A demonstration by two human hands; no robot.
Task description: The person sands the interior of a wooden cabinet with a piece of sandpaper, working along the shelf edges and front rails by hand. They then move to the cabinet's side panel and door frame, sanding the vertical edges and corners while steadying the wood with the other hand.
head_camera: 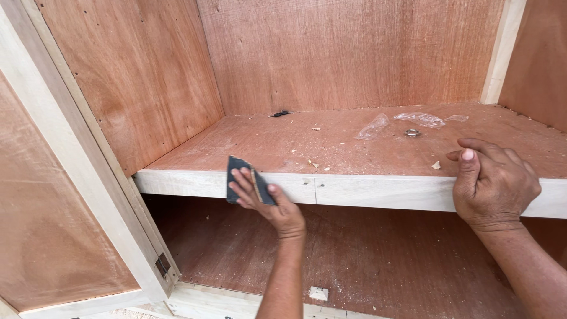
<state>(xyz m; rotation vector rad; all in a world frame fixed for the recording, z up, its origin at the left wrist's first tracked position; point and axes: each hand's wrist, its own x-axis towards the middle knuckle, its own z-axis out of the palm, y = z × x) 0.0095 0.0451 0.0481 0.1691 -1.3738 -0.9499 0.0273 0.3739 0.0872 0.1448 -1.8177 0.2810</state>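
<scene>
Pressing sandpaper (248,180) — shelf edge (366,190)
</scene>
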